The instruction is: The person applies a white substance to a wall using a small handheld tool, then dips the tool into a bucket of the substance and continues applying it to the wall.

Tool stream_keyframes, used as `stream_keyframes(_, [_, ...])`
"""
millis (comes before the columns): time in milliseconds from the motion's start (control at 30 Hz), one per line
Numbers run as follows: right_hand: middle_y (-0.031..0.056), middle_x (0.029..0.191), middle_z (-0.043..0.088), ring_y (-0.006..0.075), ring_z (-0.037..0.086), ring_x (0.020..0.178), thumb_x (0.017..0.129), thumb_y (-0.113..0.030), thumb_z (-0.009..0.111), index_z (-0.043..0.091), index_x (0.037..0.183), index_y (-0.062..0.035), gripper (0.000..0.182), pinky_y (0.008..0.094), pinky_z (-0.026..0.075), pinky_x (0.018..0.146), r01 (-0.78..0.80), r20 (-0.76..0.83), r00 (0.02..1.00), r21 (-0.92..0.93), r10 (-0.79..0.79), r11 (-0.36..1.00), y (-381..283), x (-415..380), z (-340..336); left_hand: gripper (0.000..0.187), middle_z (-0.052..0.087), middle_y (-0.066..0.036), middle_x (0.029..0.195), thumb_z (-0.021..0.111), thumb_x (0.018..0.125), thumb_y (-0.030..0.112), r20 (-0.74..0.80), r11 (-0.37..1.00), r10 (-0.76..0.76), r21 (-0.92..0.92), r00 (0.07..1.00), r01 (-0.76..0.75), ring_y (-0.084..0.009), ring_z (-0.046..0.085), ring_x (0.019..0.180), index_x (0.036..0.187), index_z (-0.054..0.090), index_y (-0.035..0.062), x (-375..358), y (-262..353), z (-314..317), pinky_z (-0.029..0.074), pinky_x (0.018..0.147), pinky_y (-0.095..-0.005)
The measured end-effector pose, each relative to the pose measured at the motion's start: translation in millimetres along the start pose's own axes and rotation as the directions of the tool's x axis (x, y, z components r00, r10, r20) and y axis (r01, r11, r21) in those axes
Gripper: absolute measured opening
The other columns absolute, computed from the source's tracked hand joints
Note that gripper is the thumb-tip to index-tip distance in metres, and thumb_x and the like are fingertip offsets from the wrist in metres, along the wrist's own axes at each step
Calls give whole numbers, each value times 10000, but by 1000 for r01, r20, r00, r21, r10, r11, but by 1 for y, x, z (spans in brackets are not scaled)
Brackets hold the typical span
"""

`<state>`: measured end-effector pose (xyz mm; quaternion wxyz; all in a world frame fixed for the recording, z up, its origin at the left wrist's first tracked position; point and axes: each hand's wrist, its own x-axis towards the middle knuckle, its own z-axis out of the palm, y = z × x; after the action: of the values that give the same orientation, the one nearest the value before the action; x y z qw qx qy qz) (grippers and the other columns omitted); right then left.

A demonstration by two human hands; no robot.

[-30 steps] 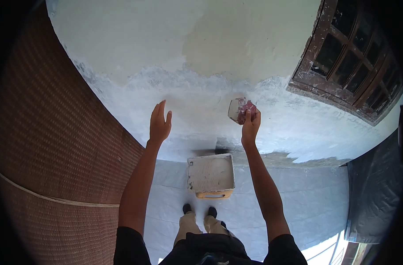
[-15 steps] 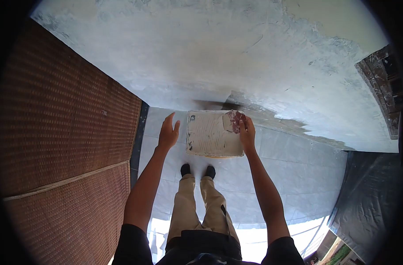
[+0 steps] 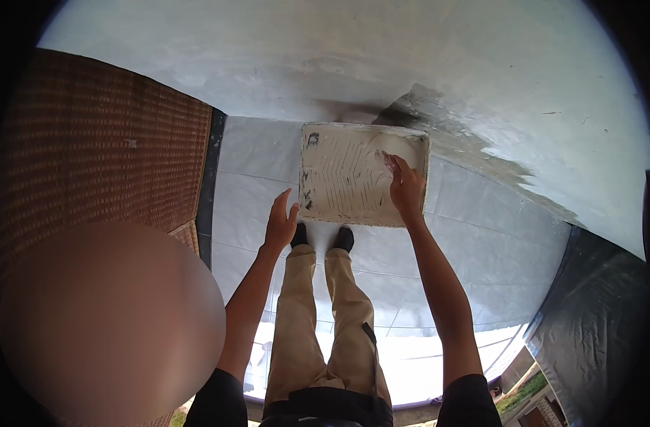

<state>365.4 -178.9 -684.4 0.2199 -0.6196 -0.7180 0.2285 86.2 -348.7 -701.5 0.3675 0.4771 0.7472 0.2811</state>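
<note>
A rectangular tray [image 3: 364, 213] of cream-coloured plaster lies in front of my feet, its rim crusted and its plaster marked with slanted ridges. My right hand [image 3: 406, 186] is over the tray's right half, fingers closed on a reddish, plaster-smeared scraper [image 3: 390, 162]. The scraper appears nearly edge-on, its tip down at the plaster beside a smooth patch at the upper right. Off the tray's lower left corner, my left hand [image 3: 281, 222] holds nothing, thumb and fingers apart.
Ahead rises a pale plastered wall [image 3: 282, 78] with a bare grey patch [image 3: 439, 110] low down. A brown woven panel [image 3: 118, 142] stands left, a dark plastic sheet [image 3: 588, 313] right. Grey tiles [image 3: 257, 171] form the floor. A blurred round patch covers the lower left.
The tray shows larger and higher in view. My right hand has shifted inward over it, turning the scraper from flat to nearly edge-on. My left hand sits lower, beside the tray's near corner.
</note>
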Motion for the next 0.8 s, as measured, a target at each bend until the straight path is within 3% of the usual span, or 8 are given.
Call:
stream_keyframes(67, [22,1045,739,249,618,898,909,-41,590,674,1183,-200,328,410,383,837,78,11,997,-188,-77,979,-13,9,8,461,492,-204,1415,509,1012,196,11,1000,-22,-11,1000,22,-359,454,1338,1432,434,22,-4,-11,10,353,1124,-421])
stream_keyframes(100, [22,1045,739,249,618,898,909,-41,590,674,1183,-200,328,410,383,837,72,22,997,-190,-69,979,-13,14,16,468,484,-203,1423,507,1013,195,5,1000,-17,-24,1000,17,-357,448,1345,1440,423,22,-5,-15,15,347,1129,-420])
stream_keyframes(167, [-37,1053,743,194,593,889,885,-29,600,685,1166,-239,360,374,348,859,227,-34,970,-252,-243,941,-12,17,30,475,475,-201,1431,505,1015,193,4,999,-23,-40,1000,24,-355,442,1351,1447,412,22,-8,-20,24,342,1134,-419])
stream_keyframes(267, [-62,1071,743,181,572,861,856,-26,614,684,1184,-260,409,374,352,846,301,0,949,-309,-317,902,-11,9,41,494,455,-202,1447,503,1017,193,4,998,-26,-55,1000,26,-354,432,1361,1467,387,25,-5,-22,28,336,1138,-416])
stream_keyframes(400, [-54,1094,741,189,554,847,831,-3,613,681,1209,-272,469,372,352,843,363,55,931,-271,-362,892,-12,-30,33,518,433,-210,1468,501,1019,188,-7,993,-72,-96,997,71,-358,419,1373,1485,354,15,-5,-34,36,333,1143,-412])
stream_keyframes(567, [-81,1147,733,202,522,841,803,85,596,684,1198,-246,522,356,335,817,517,270,843,-164,-466,840,-9,-92,14,530,421,-213,1485,501,1020,189,1,978,-139,-155,990,137,-359,411,1382,1489,341,2,-8,-31,33,329,1147,-415])
stream_keyframes(733, [-91,1140,735,204,504,818,790,91,605,700,1161,-234,502,365,327,786,508,383,809,-74,-446,858,-15,-105,-4,526,431,-205,1484,505,1015,188,-3,991,-83,-106,997,82,-349,409,1388,1488,351,14,-10,-41,34,332,1145,-417])
stream_keyframes(800, [-78,1120,737,194,510,812,819,20,645,694,1173,-259,454,356,351,797,522,427,788,-79,-444,850,-12,-99,-7,524,431,-205,1485,505,1015,188,-2,992,-78,-105,997,77,-349,409,1388,1487,353,16,-11,-42,33,333,1144,-418])
